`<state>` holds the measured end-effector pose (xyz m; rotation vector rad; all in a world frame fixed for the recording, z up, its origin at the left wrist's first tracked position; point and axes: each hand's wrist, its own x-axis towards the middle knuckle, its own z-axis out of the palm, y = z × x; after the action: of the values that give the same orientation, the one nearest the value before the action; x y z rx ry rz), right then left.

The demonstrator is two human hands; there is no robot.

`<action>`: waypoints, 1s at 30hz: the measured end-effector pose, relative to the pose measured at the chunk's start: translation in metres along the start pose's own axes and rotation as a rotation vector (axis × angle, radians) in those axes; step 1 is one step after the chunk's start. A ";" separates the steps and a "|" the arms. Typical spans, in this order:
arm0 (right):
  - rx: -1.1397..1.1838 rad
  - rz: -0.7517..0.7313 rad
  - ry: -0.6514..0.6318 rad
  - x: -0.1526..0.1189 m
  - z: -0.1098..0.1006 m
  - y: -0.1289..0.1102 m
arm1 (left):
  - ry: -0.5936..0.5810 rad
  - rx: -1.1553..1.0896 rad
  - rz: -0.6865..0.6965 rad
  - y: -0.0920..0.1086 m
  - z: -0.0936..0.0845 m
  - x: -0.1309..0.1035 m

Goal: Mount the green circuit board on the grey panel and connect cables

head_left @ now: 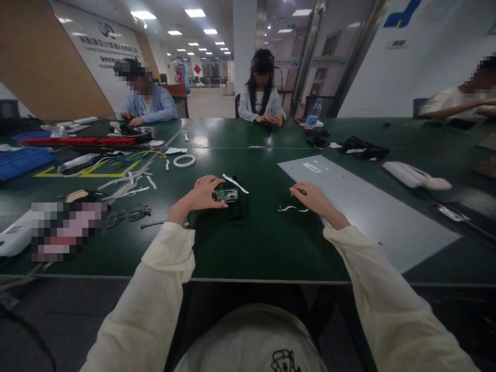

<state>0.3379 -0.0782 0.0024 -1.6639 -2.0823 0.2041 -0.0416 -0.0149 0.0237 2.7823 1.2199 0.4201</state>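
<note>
My left hand [199,194] is closed around the left side of a small green circuit board [227,195] set in a black frame [236,211] on the table. Thumb and fingers press on its near and far edges. A white strip [235,184] lies slantwise across the board's far side. To the right, apart from the board, my right hand [312,196] hovers low with thumb and fingertips pinched together. Whatever they hold, if anything, is too small to tell. Just below those fingertips is a thin, curled white strip [293,208].
A large grey panel [360,217] lies at right. Left are a tape ring [184,160], cut white strips [127,185], glasses [129,214] and a blue tray [23,163]. A water bottle [313,114] stands at the far side, where other people sit working.
</note>
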 end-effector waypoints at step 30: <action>1.051 0.063 -0.286 0.056 0.046 -0.201 | -0.139 0.079 -0.052 0.025 0.028 0.000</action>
<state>0.1316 -0.0688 0.0558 -1.0497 -1.5817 1.3467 -0.0164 -0.0306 0.0008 2.7823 1.3000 0.1753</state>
